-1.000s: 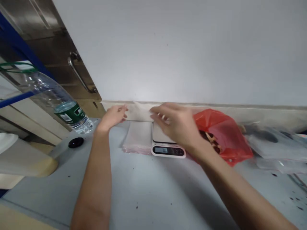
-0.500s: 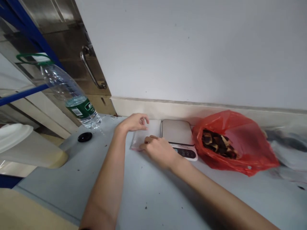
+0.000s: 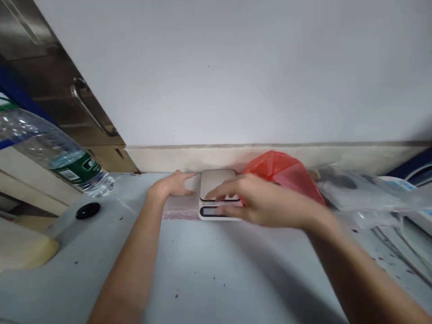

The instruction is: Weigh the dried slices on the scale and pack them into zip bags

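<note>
Btwn plastic stack [image 3: 180, 209] & red bag [image 3: 290, 173]: scale [image 3: 216, 181]
L hand [image 3: 173, 183] open at stack — R hand [image 3: 229, 200] half-open, part-hiding scale; contact unclear, both.

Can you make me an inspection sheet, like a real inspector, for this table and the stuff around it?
Surface: grey-blue table, scattered with dark specks.
Things at hand: scale between a stack of clear bags and a red plastic bag.
Clutter: water bottle and black round object at left; clear packages at right.
Hands: left hand at the stack, fingers spread; right hand over the scale, fingers apart, contact unclear.
Cables: pale cords at right.
Surroundings: white wall behind; metal handle at left.
</note>
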{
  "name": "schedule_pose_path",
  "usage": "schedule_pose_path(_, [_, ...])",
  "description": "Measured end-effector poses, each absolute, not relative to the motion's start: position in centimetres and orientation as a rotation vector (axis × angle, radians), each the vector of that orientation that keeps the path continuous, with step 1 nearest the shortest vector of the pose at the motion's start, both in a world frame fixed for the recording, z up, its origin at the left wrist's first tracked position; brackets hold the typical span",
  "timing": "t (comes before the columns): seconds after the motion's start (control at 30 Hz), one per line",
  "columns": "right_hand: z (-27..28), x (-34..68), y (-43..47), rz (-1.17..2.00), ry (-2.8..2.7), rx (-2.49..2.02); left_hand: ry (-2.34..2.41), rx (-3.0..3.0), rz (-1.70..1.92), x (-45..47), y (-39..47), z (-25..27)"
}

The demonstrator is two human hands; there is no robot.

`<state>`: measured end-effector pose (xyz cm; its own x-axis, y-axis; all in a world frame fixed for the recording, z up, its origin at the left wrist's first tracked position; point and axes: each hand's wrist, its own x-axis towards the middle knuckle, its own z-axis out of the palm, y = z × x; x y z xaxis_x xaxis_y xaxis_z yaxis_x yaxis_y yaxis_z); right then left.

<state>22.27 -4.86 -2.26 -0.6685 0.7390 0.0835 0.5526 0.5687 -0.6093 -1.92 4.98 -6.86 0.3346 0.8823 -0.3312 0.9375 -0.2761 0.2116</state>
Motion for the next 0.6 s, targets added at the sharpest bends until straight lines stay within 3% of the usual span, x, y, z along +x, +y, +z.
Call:
schedule_pose_path(0.17, [-0.3,31.5,-5.0,0.542,-2.078,-1.454,1.543,2.376,0.084,2.2,3.3,-3.9])
schedule_pose_path(0.27, [-0.8,36.1,-4.8,0.401,-1.818,-1.796,1.145,2.487,0.516,6.1,1.8,-3.0])
schedule_pose_path(0.33, [-1.4,38.4,-4.9,0.386,-1.647,-2.025,0.877,2.538,0.622,8.5,0.8,-3.1])
schedule_pose_path(0.43, [-2.7,40.8,-5.1,0.375,-1.441,-2.188,0.733,2.613,0.638,11.1,0.0,-3.9])
schedule_pose_path(0.6, [-5.6,42.7,-5.2,0.286,-1.467,-1.989,0.663,2.649,0.561,12.4,-0.3,-5.3])
